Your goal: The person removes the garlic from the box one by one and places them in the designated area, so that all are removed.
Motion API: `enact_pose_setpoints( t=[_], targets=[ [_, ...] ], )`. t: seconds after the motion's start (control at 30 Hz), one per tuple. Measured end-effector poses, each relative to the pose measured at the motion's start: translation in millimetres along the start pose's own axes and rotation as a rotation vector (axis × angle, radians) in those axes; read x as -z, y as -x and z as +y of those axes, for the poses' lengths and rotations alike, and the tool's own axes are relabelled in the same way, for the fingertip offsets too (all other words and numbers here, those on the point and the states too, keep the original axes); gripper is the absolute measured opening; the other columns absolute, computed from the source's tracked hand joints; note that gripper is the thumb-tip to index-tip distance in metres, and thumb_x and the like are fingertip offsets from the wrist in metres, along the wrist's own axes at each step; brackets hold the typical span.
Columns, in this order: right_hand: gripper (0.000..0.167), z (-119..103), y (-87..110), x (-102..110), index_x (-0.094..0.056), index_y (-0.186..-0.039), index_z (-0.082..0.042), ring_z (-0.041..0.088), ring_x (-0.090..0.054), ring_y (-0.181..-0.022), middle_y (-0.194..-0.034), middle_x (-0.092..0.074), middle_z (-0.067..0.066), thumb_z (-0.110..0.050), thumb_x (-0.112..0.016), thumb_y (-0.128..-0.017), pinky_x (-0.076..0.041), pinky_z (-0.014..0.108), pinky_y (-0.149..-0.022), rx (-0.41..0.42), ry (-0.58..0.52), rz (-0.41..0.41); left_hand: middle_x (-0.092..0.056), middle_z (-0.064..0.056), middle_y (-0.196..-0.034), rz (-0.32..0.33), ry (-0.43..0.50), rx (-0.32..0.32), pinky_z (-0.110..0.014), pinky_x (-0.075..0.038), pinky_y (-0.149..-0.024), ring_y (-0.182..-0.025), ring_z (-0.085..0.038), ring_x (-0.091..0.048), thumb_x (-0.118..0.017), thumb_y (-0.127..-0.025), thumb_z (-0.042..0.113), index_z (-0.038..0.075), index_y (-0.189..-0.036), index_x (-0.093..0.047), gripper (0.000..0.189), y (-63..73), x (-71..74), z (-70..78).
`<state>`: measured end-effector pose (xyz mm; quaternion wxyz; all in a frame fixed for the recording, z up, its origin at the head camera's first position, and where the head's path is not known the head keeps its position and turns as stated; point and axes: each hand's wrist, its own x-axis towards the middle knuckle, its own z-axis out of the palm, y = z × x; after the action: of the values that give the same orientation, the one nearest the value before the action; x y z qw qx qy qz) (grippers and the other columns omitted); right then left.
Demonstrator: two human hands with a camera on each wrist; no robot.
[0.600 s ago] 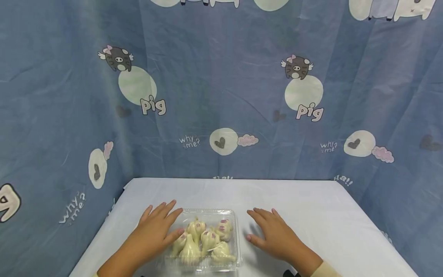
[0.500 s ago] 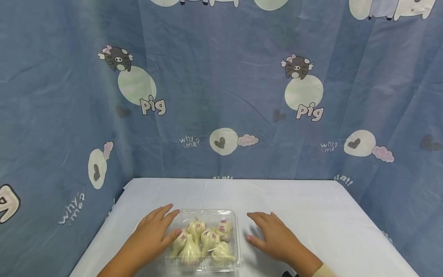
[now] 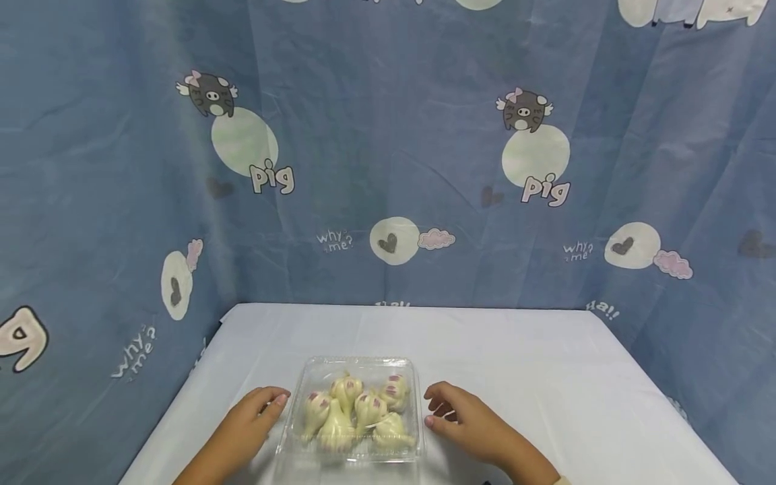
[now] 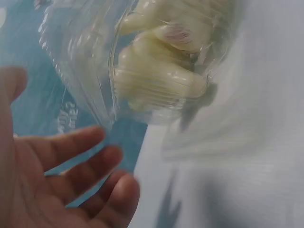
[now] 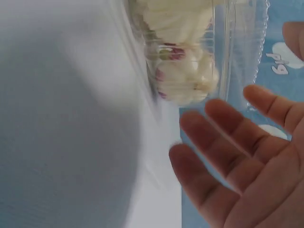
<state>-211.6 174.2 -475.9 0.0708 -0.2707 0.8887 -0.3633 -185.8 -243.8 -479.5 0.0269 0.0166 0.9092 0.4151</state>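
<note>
A clear plastic clamshell box stands on the white table with its lid down. Several garlic bulbs, cream with purple patches, show through it. My left hand is just left of the box, fingers loosely bent, a small gap from its side. On the other side, my right hand hovers near the right wall with relaxed, slightly curved fingers. Both hands hold nothing. The left wrist view has the left fingers spread below the box's corner; in the right wrist view the right fingers reach toward its side.
The white tablecloth spreads under the box and beyond it to the back edge. A blue curtain printed with pigs and words hangs behind and along both sides of the table.
My left hand has come down and drawn back left, no longer overlapping the box's edge. The right fingers have curled a little more beside the box. The head view has tilted slightly downward.
</note>
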Motion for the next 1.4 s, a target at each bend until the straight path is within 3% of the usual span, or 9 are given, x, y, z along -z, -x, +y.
enact_pose_setpoints(
  t=[0.1,0.2,0.33,0.6,0.77,0.9,1.0,1.23,1.4],
  targets=[
    [0.032,-0.8,0.9,-1.2,-0.060,-0.124,-0.022,0.008,-0.065,-0.105,-0.114,-0.064,-0.004,-0.045,-0.066,-0.103,-0.059,0.037,-0.091,0.016,-0.078,-0.025,-0.067,-0.011,-0.122,-0.057,0.167,0.012,-0.037,-0.060,-0.083,-0.105,-0.021,-0.065,-0.050,-0.111,0.039,-0.002,-0.129,-0.065,0.047,0.7,-2.4,-10.3],
    [0.030,-1.6,2.8,-3.3,-0.060,-0.119,-0.022,0.005,-0.064,-0.102,-0.111,-0.064,-0.003,-0.044,-0.069,-0.100,-0.059,0.034,-0.090,0.028,-0.106,-0.032,-0.066,-0.014,-0.121,-0.160,0.325,0.015,-0.032,-0.061,-0.082,-0.102,-0.021,-0.063,-0.047,-0.113,0.033,-0.011,-0.131,-0.058,0.049,0.4,-0.6,-21.4],
    [0.031,-3.6,7.0,-7.9,-0.062,-0.117,-0.021,0.007,-0.066,-0.101,-0.110,-0.065,0.000,-0.040,-0.075,-0.097,-0.059,0.032,-0.089,0.043,-0.158,-0.049,-0.065,-0.011,-0.116,-0.294,0.468,0.019,-0.029,-0.060,-0.083,-0.098,-0.018,-0.063,-0.043,-0.114,0.032,-0.017,-0.130,-0.054,0.052,1.8,6.2,-33.5],
    [0.029,-4.7,13.9,-17.6,-0.063,-0.115,-0.015,0.010,-0.067,-0.103,-0.113,-0.065,-0.001,-0.028,-0.079,-0.095,-0.060,0.032,-0.090,0.066,-0.306,-0.116,-0.064,-0.003,-0.103,-0.510,0.748,0.062,-0.028,-0.061,-0.083,-0.092,-0.013,-0.065,-0.048,-0.111,0.019,0.000,-0.116,-0.063,0.025,11.1,9.1,-46.3],
    [0.029,-2.8,14.9,-21.0,-0.063,-0.112,-0.014,0.009,-0.066,-0.102,-0.111,-0.064,0.000,-0.025,-0.082,-0.093,-0.061,0.032,-0.090,0.069,-0.361,-0.123,-0.061,-0.003,-0.106,-0.663,0.816,0.083,-0.029,-0.061,-0.088,-0.097,-0.014,-0.068,-0.049,-0.111,0.019,0.005,-0.121,-0.055,0.018,11.8,8.7,-48.7],
    [0.026,-0.4,15.3,-24.7,-0.063,-0.109,-0.017,0.009,-0.065,-0.102,-0.110,-0.062,-0.001,-0.028,-0.081,-0.093,-0.061,0.032,-0.090,0.071,-0.372,-0.133,-0.062,-0.002,-0.104,-0.696,0.831,0.066,-0.029,-0.060,-0.089,-0.100,-0.015,-0.069,-0.049,-0.107,0.010,0.007,-0.117,-0.055,0.011,11.6,7.4,-47.6],
    [0.021,1.4,14.6,-27.7,-0.065,-0.107,-0.024,0.009,-0.063,-0.102,-0.108,-0.060,-0.006,-0.033,-0.079,-0.095,-0.060,0.031,-0.089,0.136,-0.276,-0.094,-0.059,0.000,-0.100,-0.697,0.844,0.029,-0.028,-0.060,-0.091,-0.100,-0.014,-0.068,-0.050,-0.104,0.004,0.008,-0.113,-0.055,0.011,10.9,6.7,-46.7],
    [0.007,2.3,14.8,-35.1,-0.073,-0.102,-0.034,0.009,-0.052,-0.100,-0.106,-0.050,-0.009,-0.030,-0.077,-0.097,-0.055,0.027,-0.084,0.357,-0.083,0.072,-0.063,-0.002,-0.102,-0.640,0.828,0.043,-0.028,-0.060,-0.091,-0.099,-0.012,-0.068,-0.056,-0.104,0.006,0.003,-0.115,-0.058,0.012,10.4,4.3,-43.3],
    [0.010,2.2,11.9,-37.7,-0.074,-0.097,-0.033,0.003,-0.052,-0.100,-0.107,-0.062,-0.016,-0.023,-0.077,-0.097,-0.051,0.023,-0.083,0.519,0.028,0.171,-0.068,-0.002,-0.101,-0.685,0.856,0.047,-0.025,-0.061,-0.088,-0.095,-0.010,-0.070,-0.054,-0.105,0.006,0.003,-0.115,-0.061,0.012,12.4,4.3,-46.2]
  ],
)
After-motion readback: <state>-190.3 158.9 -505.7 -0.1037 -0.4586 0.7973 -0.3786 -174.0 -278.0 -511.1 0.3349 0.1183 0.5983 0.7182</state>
